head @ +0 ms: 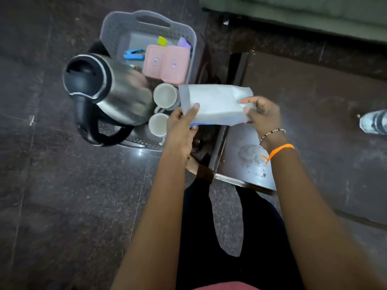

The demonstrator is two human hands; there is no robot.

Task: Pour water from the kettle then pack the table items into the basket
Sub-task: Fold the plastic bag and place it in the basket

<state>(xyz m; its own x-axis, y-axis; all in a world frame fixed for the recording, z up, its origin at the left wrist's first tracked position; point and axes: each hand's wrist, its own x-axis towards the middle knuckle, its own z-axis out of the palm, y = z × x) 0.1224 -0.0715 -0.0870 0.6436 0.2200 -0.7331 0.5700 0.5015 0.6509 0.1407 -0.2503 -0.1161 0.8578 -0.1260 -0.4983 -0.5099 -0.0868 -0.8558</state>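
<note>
Both hands grasp a folded white cloth (pixel 213 103) over the basket's near right corner: the left hand (pixel 182 126) pinches its left edge, the right hand (pixel 261 114) its right end. In the grey basket (pixel 117 32) sit the steel kettle (pixel 113 95) (tilted), two white cups (pixel 165 96) and two pink boxes (pixel 166 63).

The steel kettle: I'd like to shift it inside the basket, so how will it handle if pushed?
The steel kettle lies tilted in the grey basket, so it may roll or slide. Its polished body looks slippery; the black handle seems the safer hold. It leans by two white cups, which a shove might knock.
</note>
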